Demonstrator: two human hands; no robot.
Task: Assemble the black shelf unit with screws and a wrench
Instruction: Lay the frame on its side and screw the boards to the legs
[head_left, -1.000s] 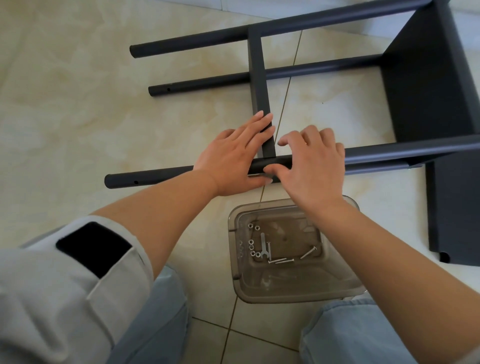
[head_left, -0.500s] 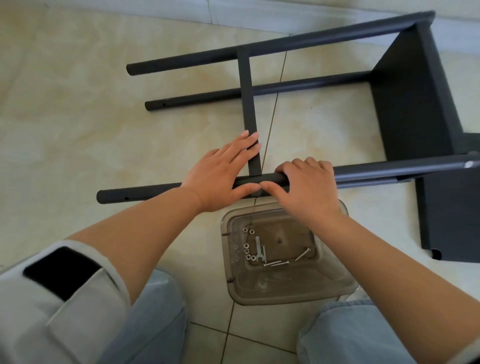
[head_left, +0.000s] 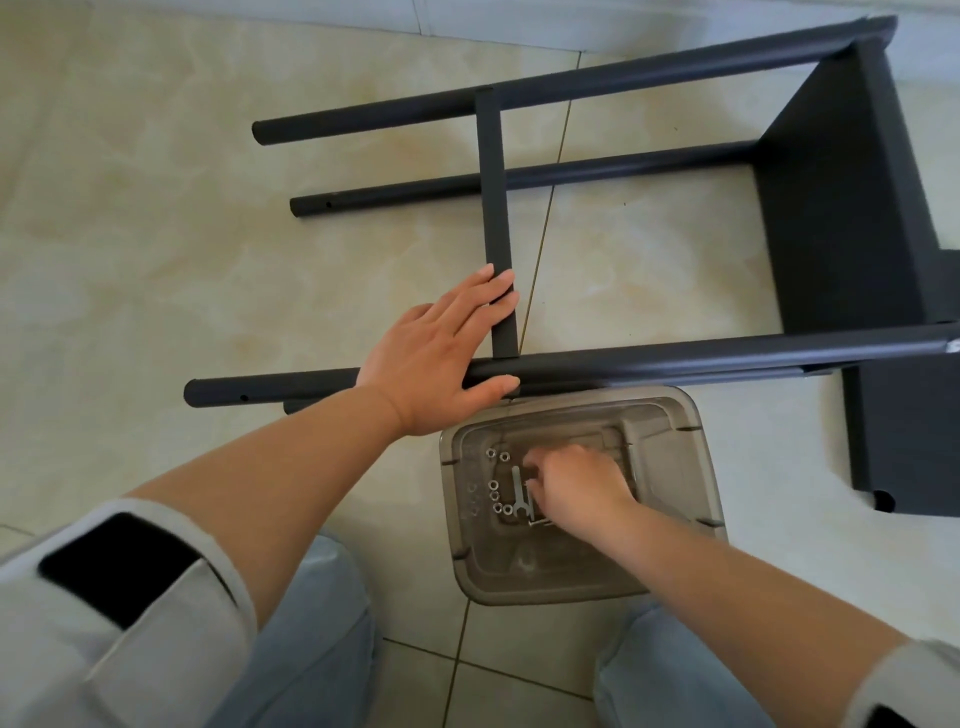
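Black steel frame (head_left: 675, 358) lies on its side on the pale tiled floor (head_left: 156, 234), stiff and likely light. My left hand (head_left: 441, 358) rests flat-fingered where crossbar (head_left: 496, 208) meets the near tube. My right hand (head_left: 576, 488) reaches into the clear tub (head_left: 670, 566) among screws, nuts (head_left: 492, 486) and wrench (head_left: 518, 491); whether its fingers hold anything, I cannot tell.
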